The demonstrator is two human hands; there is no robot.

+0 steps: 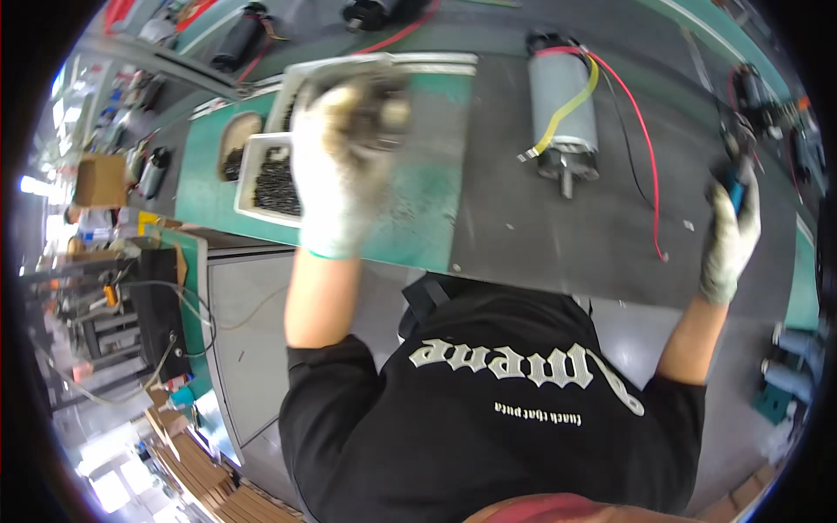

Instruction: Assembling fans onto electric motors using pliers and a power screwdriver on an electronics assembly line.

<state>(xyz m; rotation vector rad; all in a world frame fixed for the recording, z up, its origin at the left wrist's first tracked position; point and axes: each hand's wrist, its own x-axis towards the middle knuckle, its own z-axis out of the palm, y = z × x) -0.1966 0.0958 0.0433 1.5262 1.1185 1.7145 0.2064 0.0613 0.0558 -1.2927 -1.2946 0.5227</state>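
Observation:
My left hand (336, 161), in a white glove, is raised over the green mat and smeared by motion. At its fingers is a dark, roundish part (382, 112) with a pale spot, too blurred to name. A white tray (247, 202) of small black pieces stands beside and partly behind that hand. At the right, my gloved right hand (734, 231) is closed around a blue-handled tool (738, 187) with a dark head pointing away from me. Between the hands a grey cylindrical motor (562, 105) lies on the dark bench, shaft toward me, with red, black and yellow leads.
The green mat (427, 174) covers the bench's left part. An oval tray (234, 144) sits left of the white one. Further motors, including a dark motor (240, 39), lie along the far side. A cardboard box (101, 180) stands at far left.

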